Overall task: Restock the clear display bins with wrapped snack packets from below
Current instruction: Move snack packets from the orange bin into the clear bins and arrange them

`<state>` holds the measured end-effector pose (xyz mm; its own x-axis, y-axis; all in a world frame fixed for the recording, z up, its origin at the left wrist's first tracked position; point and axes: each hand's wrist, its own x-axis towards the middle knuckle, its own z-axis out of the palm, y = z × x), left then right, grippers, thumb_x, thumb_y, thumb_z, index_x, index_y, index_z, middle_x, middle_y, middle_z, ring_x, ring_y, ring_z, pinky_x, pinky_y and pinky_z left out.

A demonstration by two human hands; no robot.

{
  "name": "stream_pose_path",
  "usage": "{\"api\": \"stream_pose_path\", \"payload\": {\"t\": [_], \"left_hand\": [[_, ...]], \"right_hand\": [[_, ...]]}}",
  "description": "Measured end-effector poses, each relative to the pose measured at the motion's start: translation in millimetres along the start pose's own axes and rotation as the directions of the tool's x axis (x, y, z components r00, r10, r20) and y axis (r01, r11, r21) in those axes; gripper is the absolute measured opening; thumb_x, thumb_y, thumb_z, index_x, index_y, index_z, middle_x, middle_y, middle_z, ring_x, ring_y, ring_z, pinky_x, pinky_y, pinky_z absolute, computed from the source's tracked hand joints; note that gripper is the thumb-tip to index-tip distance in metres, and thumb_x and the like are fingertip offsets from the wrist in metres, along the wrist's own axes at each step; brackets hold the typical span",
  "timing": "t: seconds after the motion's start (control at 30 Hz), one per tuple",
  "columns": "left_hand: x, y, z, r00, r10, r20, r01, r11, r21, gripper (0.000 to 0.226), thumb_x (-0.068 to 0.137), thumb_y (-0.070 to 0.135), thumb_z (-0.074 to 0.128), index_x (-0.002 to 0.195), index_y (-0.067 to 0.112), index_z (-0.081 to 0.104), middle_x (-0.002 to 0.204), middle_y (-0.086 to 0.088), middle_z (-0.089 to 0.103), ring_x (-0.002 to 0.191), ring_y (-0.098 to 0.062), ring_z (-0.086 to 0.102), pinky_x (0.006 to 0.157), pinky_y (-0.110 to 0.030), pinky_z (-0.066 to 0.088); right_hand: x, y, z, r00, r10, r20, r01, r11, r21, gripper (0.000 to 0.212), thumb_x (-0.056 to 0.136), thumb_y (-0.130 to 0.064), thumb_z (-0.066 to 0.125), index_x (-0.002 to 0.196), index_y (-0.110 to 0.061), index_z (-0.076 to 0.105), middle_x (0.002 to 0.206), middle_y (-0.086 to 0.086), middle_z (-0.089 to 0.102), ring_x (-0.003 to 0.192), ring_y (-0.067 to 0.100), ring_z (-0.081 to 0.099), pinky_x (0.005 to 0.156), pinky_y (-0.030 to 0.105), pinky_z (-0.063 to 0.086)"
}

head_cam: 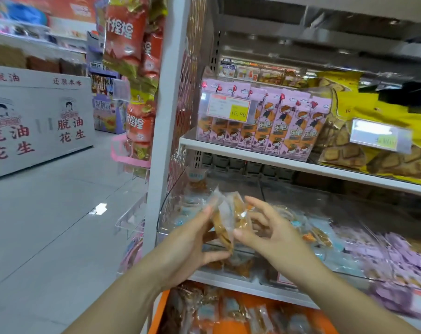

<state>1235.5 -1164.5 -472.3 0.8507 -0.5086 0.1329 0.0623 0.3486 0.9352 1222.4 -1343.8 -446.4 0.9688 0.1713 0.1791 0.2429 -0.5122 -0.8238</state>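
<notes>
- An orange crate sits nearest, under the shelf. It has hard, smooth walls and is packed with crinkly clear-wrapped stock packets showing brown contents.
- Two bare forearms reach up from the lower edge towards the shelf.
- The left hand grips a small bunch of snack packets, with the thumb underneath and the fingers curled up along the far side.
- The held packets are flat, oblong pillows of glossy transparent film with frosted, crimped ends. The golden-brown pieces inside show through.
- They are held upright just in front of the clear display bin, above its front wall.
- The right hand has its thumb against the wrapper. Its forefinger is stretched out and the other fingers are half bent behind, so I cannot tell whether it pinches the film.
- The bin is rigid see-through plastic with a curved side edge, and it stands on a white metal shelf.
- To the right, neighbouring bins hold pale blue packets and lilac packets, both blurred.
- On the shelf above stand tall pink cartons with cartoon prints, behind a price tag, and beside them are shiny yellow bags.
- Farther left, glossy red bags hang on the shelf end.
- A white stand with red lettering rests on the pale polished floor.
</notes>
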Motion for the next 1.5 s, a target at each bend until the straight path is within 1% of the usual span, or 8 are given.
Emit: {"api": "stream_pose_path", "payload": {"t": [0.3, 0.73, 0.83, 0.97, 1.13, 1.27, 1.37, 1.5], "left_hand": [[11.1, -11.2, 1.7, 0.943, 0.308, -0.124, -0.167, 0.763, 0.625, 0.055, 0.088, 0.037, 0.062, 0.125, 0.065, 0.032, 0.127, 0.032, 0.042, 0.119, 0.021, 0.035, 0.105, -0.018, 0.034], [16.2, 3.6, -17.3, 0.893, 0.338, -0.296, -0.21, 0.897, 0.389, 0.065, 0.077, 0.008, 0.074, 0.119, 0.049, 0.045, 0.117, -0.002, 0.063, 0.101, -0.02, 0.066, 0.084, -0.038, 0.056], [15.4, 9.6, -37.8, 0.838, 0.312, -0.447, -0.149, 0.92, 0.361, 0.07, 0.072, 0.014, 0.078, 0.13, 0.034, 0.045, 0.113, -0.004, 0.064, 0.103, -0.023, 0.063, 0.084, -0.032, 0.051], [13.9, 10.8, -41.3, 0.824, 0.33, -0.461, -0.108, 0.89, 0.443, 0.06, 0.076, 0.011, 0.077, 0.126, 0.026, 0.048, 0.1, -0.002, 0.068, 0.092, -0.021, 0.066, 0.075, -0.03, 0.053], [20.0, -0.8, -29.0, 0.908, 0.245, -0.341, -0.089, 0.906, 0.414, 0.053, 0.073, 0.016, 0.078, 0.117, 0.038, 0.059, 0.107, -0.01, 0.067, 0.089, -0.017, 0.064, 0.07, -0.028, 0.055], [20.3, 2.0, -20.5, 0.92, 0.271, -0.283, -0.085, 0.843, 0.531, 0.052, 0.082, -0.004, 0.067, 0.111, 0.038, 0.056, 0.114, 0.006, 0.061, 0.085, 0.001, 0.066, 0.072, -0.029, 0.058], [21.9, 4.8, -22.0, 0.906, 0.253, -0.34, -0.048, 0.858, 0.511, 0.035, 0.083, 0.003, 0.069, 0.104, 0.027, 0.057, 0.102, 0.0, 0.065, 0.077, -0.011, 0.065, 0.075, -0.046, 0.055], [20.1, 7.2, -19.2, 0.921, 0.184, -0.344, -0.06, 0.938, 0.342, 0.029, 0.083, 0.007, 0.068, 0.108, 0.016, 0.057, 0.085, -0.002, 0.068, 0.06, -0.004, 0.063, 0.051, -0.019, 0.048]], "right_hand": [[6.4, -1.3, 4.2, 0.993, 0.114, 0.022, -0.111, 0.874, 0.473, 0.068, 0.053, -0.022, 0.079, 0.116, -0.015, 0.057, 0.11, 0.005, 0.07, 0.099, 0.02, 0.068, 0.089, 0.04, 0.054], [13.7, 1.1, -10.8, 0.975, 0.155, -0.157, -0.032, 0.801, 0.597, 0.029, 0.084, -0.013, 0.062, 0.109, -0.002, 0.053, 0.099, 0.01, 0.07, 0.087, 0.021, 0.068, 0.085, 0.045, 0.054], [13.5, -1.5, -25.6, 0.956, 0.102, -0.276, 0.028, 0.902, 0.431, 0.027, 0.084, -0.017, 0.065, 0.107, -0.005, 0.058, 0.102, 0.008, 0.072, 0.094, 0.023, 0.069, 0.091, 0.049, 0.051], [12.0, -19.7, -41.6, 0.983, -0.147, -0.109, 0.152, 0.988, 0.039, 0.024, 0.081, -0.012, 0.07, 0.099, -0.026, 0.064, 0.092, -0.012, 0.072, 0.088, 0.002, 0.068, 0.073, 0.018, 0.054], [19.9, -36.0, -33.7, 0.958, -0.183, 0.221, 0.278, 0.783, -0.556, 0.026, 0.081, -0.032, 0.072, 0.103, -0.027, 0.062, 0.107, -0.02, 0.053, 0.106, 0.001, 0.047, 0.096, 0.022, 0.039], [26.0, -44.7, -23.9, 0.937, -0.154, 0.314, 0.311, 0.775, -0.55, 0.021, 0.083, -0.035, 0.069, 0.1, -0.032, 0.058, 0.134, -0.017, 0.041, 0.122, 0.002, 0.039, 0.103, 0.024, 0.032], [28.2, -47.6, -21.6, 0.936, -0.148, 0.321, 0.301, 0.809, -0.505, 0.02, 0.083, -0.031, 0.07, 0.082, -0.039, 0.051, 0.094, -0.021, 0.057, 0.084, -0.008, 0.052, 0.077, 0.016, 0.041], [29.9, -36.7, -17.8, 0.942, -0.151, 0.3, 0.278, 0.851, -0.446, 0.028, 0.081, -0.027, 0.072, 0.07, -0.036, 0.048, 0.069, -0.015, 0.052, 0.062, -0.004, 0.047, 0.059, 0.013, 0.037]]}}
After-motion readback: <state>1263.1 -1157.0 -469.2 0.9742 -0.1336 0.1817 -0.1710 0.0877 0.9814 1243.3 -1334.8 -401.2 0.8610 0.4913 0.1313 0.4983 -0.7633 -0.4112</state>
